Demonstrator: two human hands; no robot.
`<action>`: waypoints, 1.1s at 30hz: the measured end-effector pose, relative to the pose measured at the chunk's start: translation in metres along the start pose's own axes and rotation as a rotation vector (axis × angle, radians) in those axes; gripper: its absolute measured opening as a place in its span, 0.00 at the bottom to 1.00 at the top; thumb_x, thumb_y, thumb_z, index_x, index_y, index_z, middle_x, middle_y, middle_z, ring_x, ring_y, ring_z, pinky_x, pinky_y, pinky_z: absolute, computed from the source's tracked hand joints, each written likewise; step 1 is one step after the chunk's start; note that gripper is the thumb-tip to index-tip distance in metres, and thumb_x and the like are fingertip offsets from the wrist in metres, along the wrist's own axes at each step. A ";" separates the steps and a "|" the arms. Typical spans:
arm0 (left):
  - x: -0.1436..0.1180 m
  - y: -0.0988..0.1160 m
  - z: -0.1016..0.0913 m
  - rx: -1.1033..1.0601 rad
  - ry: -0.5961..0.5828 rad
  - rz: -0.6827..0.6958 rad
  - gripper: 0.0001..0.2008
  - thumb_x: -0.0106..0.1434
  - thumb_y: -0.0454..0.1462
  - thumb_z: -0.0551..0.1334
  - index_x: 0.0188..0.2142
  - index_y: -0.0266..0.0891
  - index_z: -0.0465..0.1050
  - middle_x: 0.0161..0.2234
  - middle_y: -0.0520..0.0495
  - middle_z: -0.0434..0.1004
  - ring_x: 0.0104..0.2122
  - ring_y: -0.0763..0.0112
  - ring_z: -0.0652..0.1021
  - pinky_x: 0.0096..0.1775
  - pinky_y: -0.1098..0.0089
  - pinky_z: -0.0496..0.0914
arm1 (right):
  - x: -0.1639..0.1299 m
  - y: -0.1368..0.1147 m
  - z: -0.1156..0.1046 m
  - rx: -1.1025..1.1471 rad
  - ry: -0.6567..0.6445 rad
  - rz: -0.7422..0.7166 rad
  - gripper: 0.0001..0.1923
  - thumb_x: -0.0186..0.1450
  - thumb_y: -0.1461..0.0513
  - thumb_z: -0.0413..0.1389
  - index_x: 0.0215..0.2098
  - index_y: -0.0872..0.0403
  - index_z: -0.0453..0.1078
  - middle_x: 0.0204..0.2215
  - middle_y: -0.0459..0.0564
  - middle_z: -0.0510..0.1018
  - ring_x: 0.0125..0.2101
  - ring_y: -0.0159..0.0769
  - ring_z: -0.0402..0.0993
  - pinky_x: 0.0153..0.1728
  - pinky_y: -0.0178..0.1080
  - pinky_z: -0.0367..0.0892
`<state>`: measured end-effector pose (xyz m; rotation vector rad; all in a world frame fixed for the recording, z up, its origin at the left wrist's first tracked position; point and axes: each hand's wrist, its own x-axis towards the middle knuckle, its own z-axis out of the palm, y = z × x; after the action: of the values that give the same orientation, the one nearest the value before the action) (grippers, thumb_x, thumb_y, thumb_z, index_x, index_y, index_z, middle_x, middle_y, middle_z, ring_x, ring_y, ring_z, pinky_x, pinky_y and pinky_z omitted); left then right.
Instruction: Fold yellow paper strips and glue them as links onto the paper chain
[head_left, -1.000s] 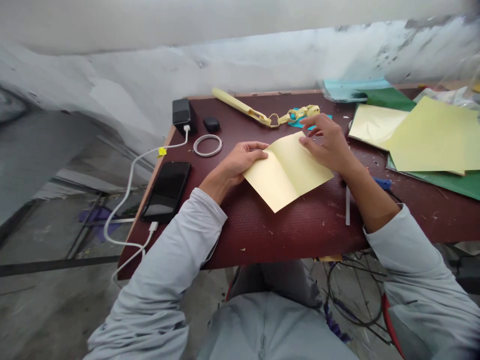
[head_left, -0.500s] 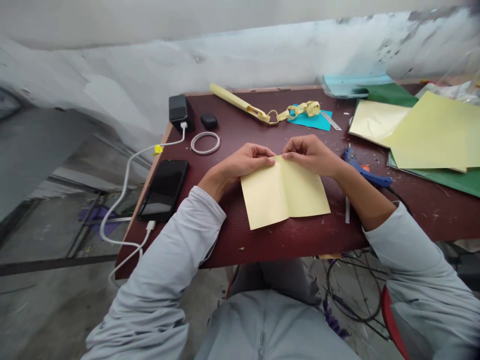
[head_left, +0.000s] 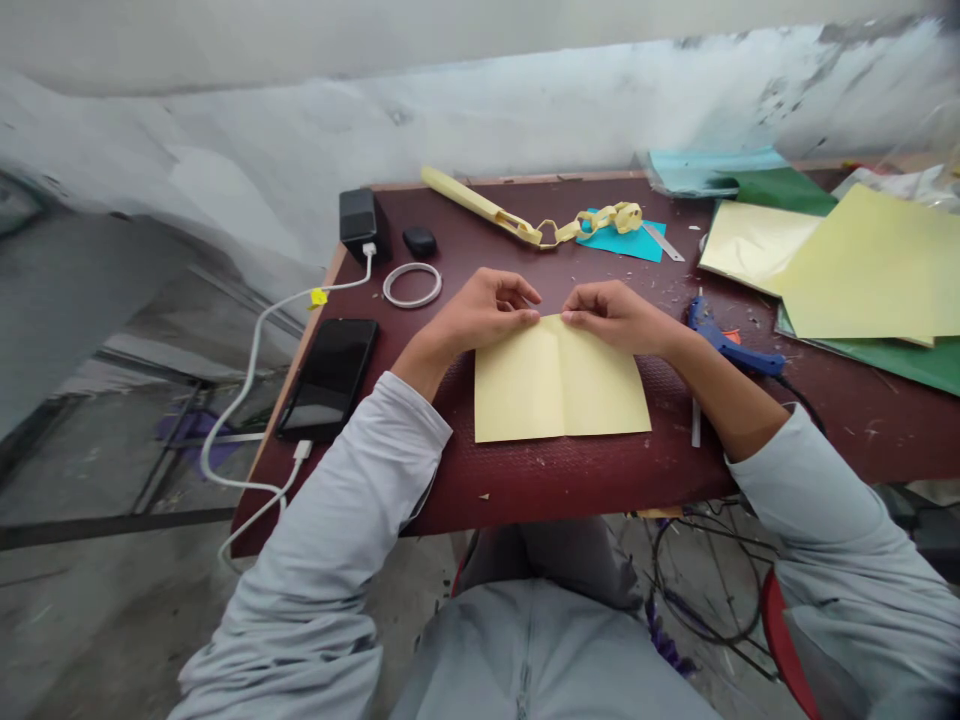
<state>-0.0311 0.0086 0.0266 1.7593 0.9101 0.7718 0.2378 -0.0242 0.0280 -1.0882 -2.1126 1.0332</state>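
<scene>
A person seated at a maroon work table (head_left: 585,480) pinches the far edge of a pale yellow paper sheet (head_left: 559,385) with both hands, the sheet lying flat at the table's near edge with a centre crease running away from the sitter. The left hand (head_left: 480,315) grips the edge just left of the crease, thumb and forefinger closed on the paper; the right hand (head_left: 619,315) does the same just right of it, so the two grips nearly meet, which appears to keep the sheet square along its fold. Just right of the sheet lies a blue glue gun (head_left: 731,345), its cord trailing off the table, within easy reach of the right hand. Beyond the sheet, a yellow paper chain (head_left: 592,225) rests partly on a teal paper scrap (head_left: 626,243). Far right of the sheet, loose yellow and green sheets (head_left: 862,265) are stacked. To the sheet's left, a black phone (head_left: 330,378) charges on a white cable (head_left: 251,400), near a coiled white cord (head_left: 412,285)
</scene>
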 end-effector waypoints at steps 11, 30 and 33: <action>0.001 0.010 0.021 -0.014 -0.041 0.134 0.13 0.62 0.30 0.69 0.47 0.37 0.80 0.32 0.47 0.84 0.29 0.72 0.79 0.30 0.72 0.69 | 0.002 0.003 0.007 -0.120 0.088 -0.060 0.11 0.74 0.55 0.61 0.39 0.54 0.76 0.25 0.42 0.66 0.27 0.32 0.58 0.29 0.37 0.52; 0.005 0.007 0.046 -0.136 0.125 0.247 0.14 0.63 0.28 0.71 0.41 0.43 0.68 0.27 0.56 0.75 0.24 0.76 0.72 0.28 0.73 0.60 | 0.004 -0.004 0.011 -0.118 0.161 -0.176 0.16 0.73 0.58 0.58 0.29 0.51 0.62 0.25 0.41 0.60 0.28 0.31 0.54 0.31 0.39 0.50; 0.005 0.006 0.049 -0.220 0.159 0.213 0.16 0.63 0.30 0.72 0.39 0.44 0.65 0.26 0.57 0.73 0.23 0.79 0.70 0.27 0.75 0.59 | 0.004 -0.006 0.011 -0.084 0.189 -0.203 0.15 0.73 0.57 0.59 0.30 0.52 0.65 0.24 0.41 0.61 0.27 0.31 0.54 0.30 0.39 0.50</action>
<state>0.0134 -0.0113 0.0164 1.6328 0.7162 1.1198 0.2251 -0.0271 0.0272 -0.9468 -2.0778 0.7232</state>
